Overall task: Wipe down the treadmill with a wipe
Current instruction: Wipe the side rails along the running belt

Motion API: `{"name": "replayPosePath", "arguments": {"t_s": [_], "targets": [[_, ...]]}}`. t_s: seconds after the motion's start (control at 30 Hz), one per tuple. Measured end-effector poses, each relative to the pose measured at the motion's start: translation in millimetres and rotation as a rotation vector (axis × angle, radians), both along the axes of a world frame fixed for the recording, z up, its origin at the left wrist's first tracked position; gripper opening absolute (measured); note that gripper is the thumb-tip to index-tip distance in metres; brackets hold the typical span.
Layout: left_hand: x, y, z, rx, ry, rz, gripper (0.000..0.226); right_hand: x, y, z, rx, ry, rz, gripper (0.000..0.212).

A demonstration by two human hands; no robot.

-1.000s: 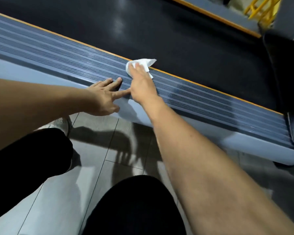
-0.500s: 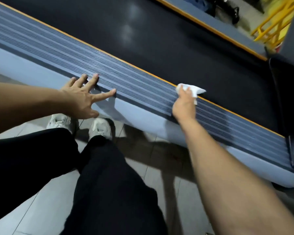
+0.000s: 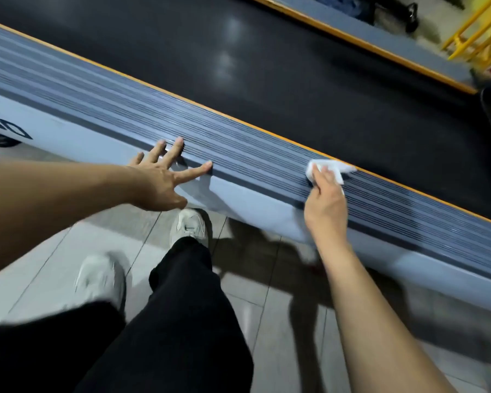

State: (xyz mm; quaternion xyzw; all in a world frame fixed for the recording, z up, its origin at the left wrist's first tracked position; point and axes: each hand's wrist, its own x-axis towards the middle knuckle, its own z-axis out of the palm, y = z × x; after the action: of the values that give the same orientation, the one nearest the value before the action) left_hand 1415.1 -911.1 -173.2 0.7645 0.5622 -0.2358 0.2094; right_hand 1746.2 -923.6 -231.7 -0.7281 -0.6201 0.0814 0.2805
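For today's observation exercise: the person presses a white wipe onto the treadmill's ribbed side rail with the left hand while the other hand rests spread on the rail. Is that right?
Not quite. The head view shows the right hand pressing the white wipe onto the ribbed side rail; the left hand is the one resting spread on the rail.

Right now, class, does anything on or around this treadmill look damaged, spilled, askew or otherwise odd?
Nothing stands out. The wipe lies under the right hand on the ribbed side rail, the left hand rests spread on the rail's edge, and the belt looks intact.
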Motion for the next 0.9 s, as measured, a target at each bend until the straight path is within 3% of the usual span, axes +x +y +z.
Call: {"name": "replayPosePath", "arguments": {"t_s": [0.1, 0.2, 0.3, 0.43, 0.5, 0.63, 0.7, 0.77, 0.9], "targets": [[0, -1, -4, 0.017, 0.007, -0.011, 0.084, -26, 1, -2, 0.021, 0.014, -0.126, 0.056], [0, -1, -3, 0.013, -0.013, 0.003, 0.082, -102, 19, 1, 0.075, 0.007, 0.08, 0.059], [-1, 2, 0, -0.003, -0.031, 0.01, 0.08, -160, 14, 6, -0.047, -0.028, 0.268, 0.06], [-3, 1, -1, 0.015, -0.046, 0.009, 0.081, -119, 3, 2, -0.011, -0.055, 0.326, 0.06], [-3, 0, -3, 0.021, -0.062, 0.007, 0.082, -78, -12, -7, 0.088, -0.051, 0.228, 0.059], [-6, -2, -11, 0.046, -0.098, 0.01, 0.082, -44, -40, -15, 0.091, -0.064, 0.02, 0.058], [-6, -2, -11, 0.048, -0.1, 0.01, 0.082, -63, -34, -14, 0.132, -0.055, 0.048, 0.058], [-4, -2, -6, 0.035, -0.106, 0.009, 0.081, -102, -27, -13, 0.141, -0.097, 0.211, 0.058], [-13, 2, 2, 0.069, -0.222, 0.072, 0.083, -172, -13, -2, 0.029, 0.009, 0.309, 0.067]]}}
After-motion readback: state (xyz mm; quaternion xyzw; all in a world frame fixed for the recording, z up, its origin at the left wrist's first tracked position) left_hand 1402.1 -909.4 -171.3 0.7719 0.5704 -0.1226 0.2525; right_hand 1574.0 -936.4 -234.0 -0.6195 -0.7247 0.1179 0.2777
